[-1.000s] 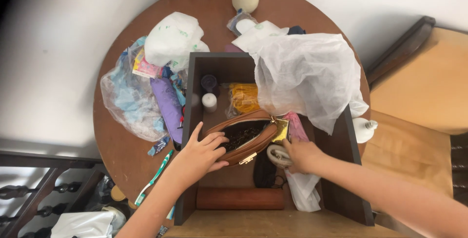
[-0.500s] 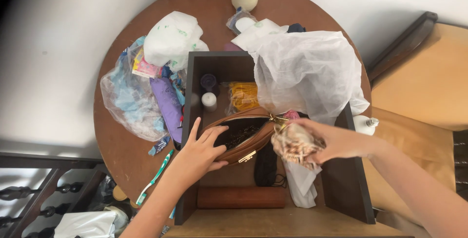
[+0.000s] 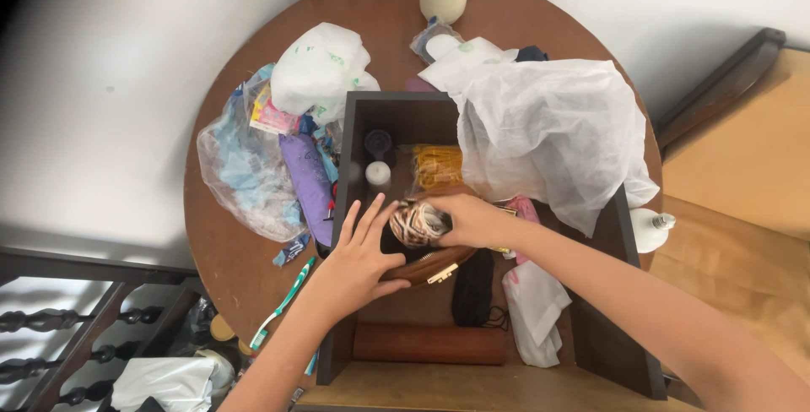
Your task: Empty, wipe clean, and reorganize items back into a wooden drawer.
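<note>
Currently, my right hand gripped a striped bundle directly over the brown pouch; my left hand, fingers spread, braced its left end.

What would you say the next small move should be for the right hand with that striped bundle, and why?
Probably ease the striped bundle down into the brown pouch and let go. The right hand holds it right over the pouch's open mouth, and the left hand braces the pouch's near side inside the dark drawer, so little more than a short push seems needed.
</note>
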